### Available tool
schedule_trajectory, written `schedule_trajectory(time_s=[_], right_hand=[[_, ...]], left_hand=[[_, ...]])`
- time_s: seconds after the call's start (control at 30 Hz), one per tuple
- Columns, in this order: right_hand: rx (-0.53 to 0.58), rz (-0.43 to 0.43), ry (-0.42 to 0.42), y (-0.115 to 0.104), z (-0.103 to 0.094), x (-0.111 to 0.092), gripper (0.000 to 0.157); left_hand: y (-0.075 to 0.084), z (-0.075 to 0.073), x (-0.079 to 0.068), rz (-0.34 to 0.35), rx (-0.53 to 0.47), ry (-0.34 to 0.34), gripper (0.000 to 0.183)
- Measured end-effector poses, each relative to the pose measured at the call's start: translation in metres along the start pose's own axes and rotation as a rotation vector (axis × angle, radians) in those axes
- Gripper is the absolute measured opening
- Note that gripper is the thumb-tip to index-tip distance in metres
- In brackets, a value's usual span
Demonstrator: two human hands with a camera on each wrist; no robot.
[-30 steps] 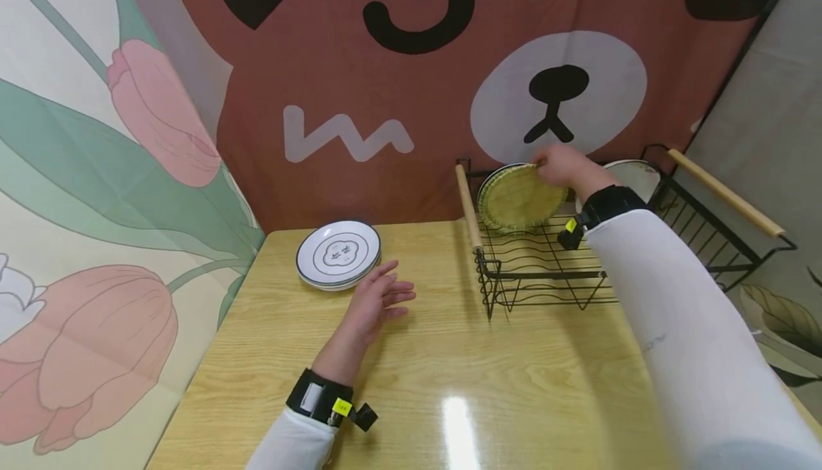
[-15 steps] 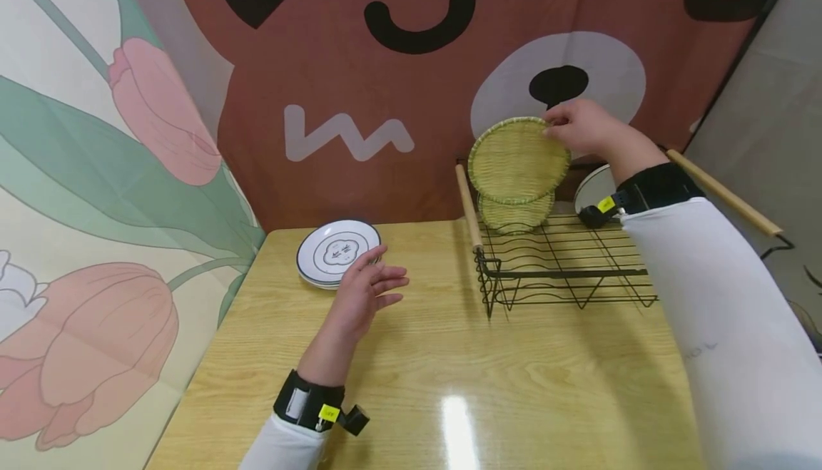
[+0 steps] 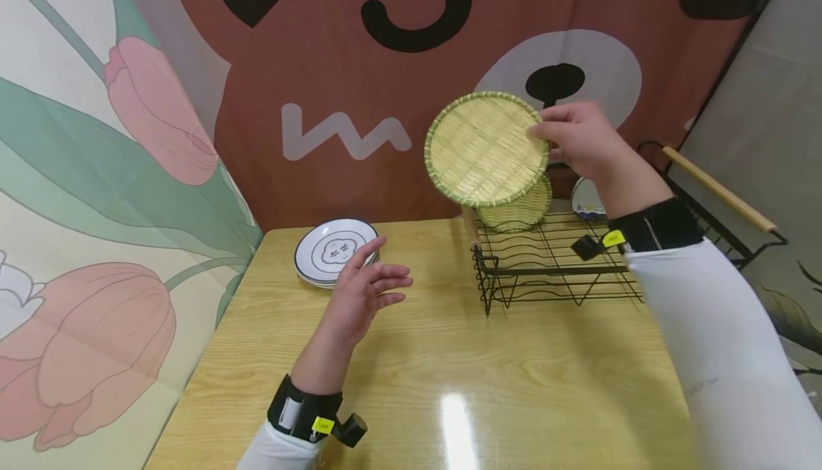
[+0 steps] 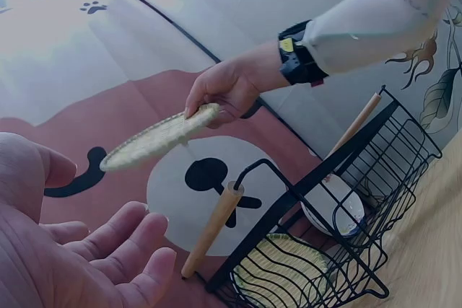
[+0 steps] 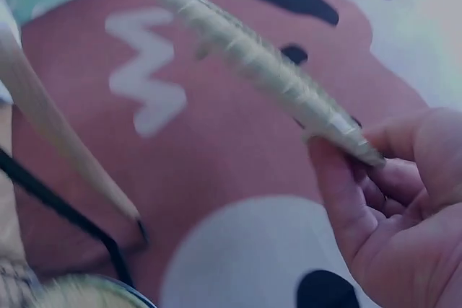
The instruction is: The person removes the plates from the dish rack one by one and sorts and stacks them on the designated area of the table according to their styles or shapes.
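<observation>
My right hand [image 3: 581, 138] pinches the right rim of a round woven bamboo tray [image 3: 486, 149], thumb on one face and fingers behind. The tray hangs in the air above the left end of a black wire dish rack [image 3: 559, 270]. A second woven tray [image 3: 519, 210] leans upright in the rack, partly hidden behind the held one. In the right wrist view the held tray [image 5: 253, 63] shows edge-on. My left hand [image 3: 362, 295] hovers over the table with fingers spread and nothing in it, beside a stack of white plates [image 3: 337, 250] with dark blue rims.
A white bowl-like dish [image 4: 333, 205] with a patterned edge leans further right in the rack. The rack has wooden handles [image 3: 719, 188] at its ends. Behind the wooden table [image 3: 411, 377] hangs a brown bear-print cloth [image 3: 347, 70].
My right hand has lifted one bamboo tray up out of the rack and carried it leftward, uncovering the second tray. My left hand has shifted slightly left, overlapping the plates' edge in view.
</observation>
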State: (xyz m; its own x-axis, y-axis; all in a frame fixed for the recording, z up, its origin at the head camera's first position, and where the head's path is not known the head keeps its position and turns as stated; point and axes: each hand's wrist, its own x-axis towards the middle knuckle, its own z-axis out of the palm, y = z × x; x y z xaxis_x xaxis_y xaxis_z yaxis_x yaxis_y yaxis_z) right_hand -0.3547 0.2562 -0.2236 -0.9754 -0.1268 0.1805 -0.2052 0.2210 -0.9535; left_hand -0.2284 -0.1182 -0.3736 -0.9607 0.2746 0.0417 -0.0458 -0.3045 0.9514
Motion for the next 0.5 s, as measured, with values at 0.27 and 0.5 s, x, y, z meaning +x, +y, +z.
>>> schedule_trajectory(time_s=[0.27, 0.5], right_hand=[[0.502, -0.001, -0.049, 0.028, 0.029, -0.039, 0.017], [0.709, -0.027, -0.129, 0.049, 0.053, -0.076, 0.023]], left_hand=[[0.0, 0.003, -0.002, 0.018, 0.002, -0.025, 0.055], [0.003, 0.008, -0.005, 0.029, -0.002, -0.047, 0.057]])
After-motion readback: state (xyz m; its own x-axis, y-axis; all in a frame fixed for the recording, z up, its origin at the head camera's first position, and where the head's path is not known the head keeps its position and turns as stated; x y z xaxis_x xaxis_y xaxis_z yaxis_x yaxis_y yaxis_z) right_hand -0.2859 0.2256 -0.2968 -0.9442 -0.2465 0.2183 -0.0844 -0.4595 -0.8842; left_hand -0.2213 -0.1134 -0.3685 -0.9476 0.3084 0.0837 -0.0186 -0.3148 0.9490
